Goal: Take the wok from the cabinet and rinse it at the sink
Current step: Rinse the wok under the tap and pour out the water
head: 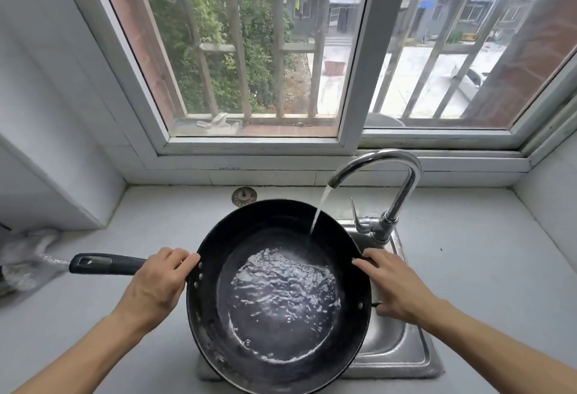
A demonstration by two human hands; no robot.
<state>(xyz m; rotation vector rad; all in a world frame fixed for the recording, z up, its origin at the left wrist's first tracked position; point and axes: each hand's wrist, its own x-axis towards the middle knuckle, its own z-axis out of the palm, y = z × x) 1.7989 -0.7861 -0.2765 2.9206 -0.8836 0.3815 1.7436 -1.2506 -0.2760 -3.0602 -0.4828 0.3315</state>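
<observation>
A wide sliding window (249, 50) with a white frame fills the wall above the pale countertop (468, 253), and daylight comes in through it. Beyond the window's glass stand vertical metal bars (237, 34), with green foliage behind them on the left and a street with buildings (a light car parked there too) on the right. Below the window runs a white sill (281, 172), and left of the window is a white tiled wall (46, 81).
</observation>
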